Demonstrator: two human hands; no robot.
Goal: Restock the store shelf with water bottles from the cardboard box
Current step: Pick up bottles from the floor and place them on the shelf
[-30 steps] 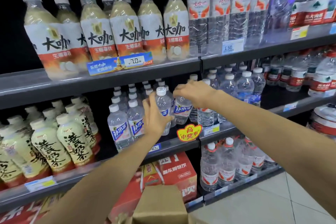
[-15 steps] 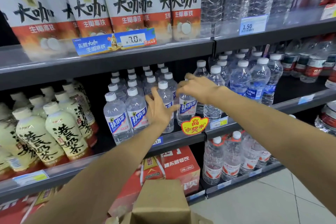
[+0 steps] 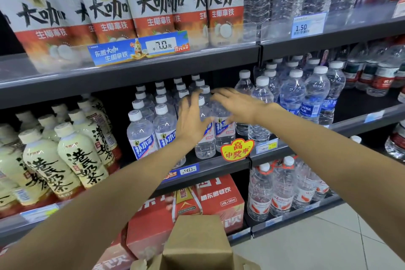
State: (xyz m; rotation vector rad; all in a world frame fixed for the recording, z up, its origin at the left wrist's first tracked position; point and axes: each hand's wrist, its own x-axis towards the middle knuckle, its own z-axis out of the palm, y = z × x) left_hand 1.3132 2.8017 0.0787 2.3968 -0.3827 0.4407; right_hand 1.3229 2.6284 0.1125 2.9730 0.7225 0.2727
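Observation:
Small clear water bottles with blue labels (image 3: pixel 141 136) stand in rows on the middle shelf (image 3: pixel 210 167). My left hand (image 3: pixel 191 119) is raised with its fingers spread, the palm and thumb against a front bottle (image 3: pixel 205 144). Over the top of the neighbouring bottle (image 3: pixel 225 132) lies my right hand (image 3: pixel 237 105), fingers stretched out to the left. Both hands are motion-blurred. The brown cardboard box (image 3: pixel 197 242) sits at the bottom centre, just below my arms; what it holds is hidden.
Large coffee bottles (image 3: pixel 109 6) fill the top shelf, milk tea bottles (image 3: pixel 65 160) the left. Taller water bottles (image 3: pixel 311 98) stand right of my hands. Red cartons (image 3: pixel 219 201) and more water (image 3: pixel 281 188) are below. A yellow-red tag (image 3: pixel 237 149) hangs on the shelf edge. Tiled floor (image 3: pixel 328 239) lies to the right.
The view has moved closer to the shelf. My right hand's fingers have straightened over the bottle top, and my left hand's fingers have spread beside the front bottle.

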